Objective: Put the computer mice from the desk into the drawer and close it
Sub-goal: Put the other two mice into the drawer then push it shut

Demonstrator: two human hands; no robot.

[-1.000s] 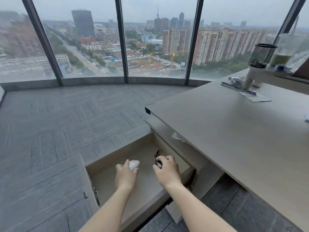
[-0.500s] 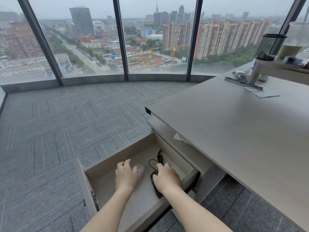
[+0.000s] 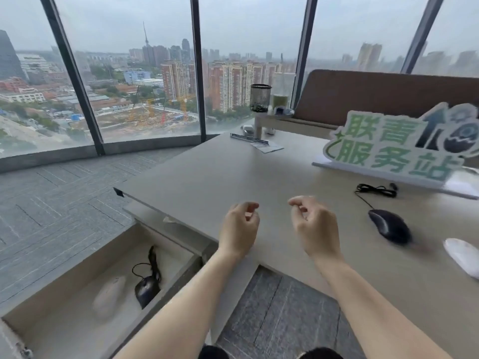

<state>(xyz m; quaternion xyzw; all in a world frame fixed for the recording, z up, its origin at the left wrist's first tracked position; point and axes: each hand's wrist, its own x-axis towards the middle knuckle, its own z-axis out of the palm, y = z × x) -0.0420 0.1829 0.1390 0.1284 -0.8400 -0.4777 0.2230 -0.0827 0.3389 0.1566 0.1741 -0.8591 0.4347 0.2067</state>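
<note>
The drawer [image 3: 77, 257] stands pulled out at the lower left, below the desk [image 3: 207, 172]. Inside it lie a white mouse [image 3: 108, 296] and a black wired mouse [image 3: 147, 290] with its cable coiled behind. On the desk at the right rest another black wired mouse [image 3: 390, 225] and, at the frame's right edge, a white mouse [image 3: 462, 256]. My left hand [image 3: 239, 229] and my right hand [image 3: 315, 226] hover over the desk's near edge, fingers loosely curled, holding nothing.
A green-and-white sign [image 3: 394, 146] stands on the desk at the right, with a brown partition [image 3: 375, 94] behind. A mesh pen cup [image 3: 260, 97] and a bottle sit on a small shelf at the back, with papers [image 3: 267, 146] nearby. Glass windows and carpet lie to the left.
Both hands let go of the white and black mice in the drawer and rose over the desk. The view swung right, bringing two more mice and the sign into sight.
</note>
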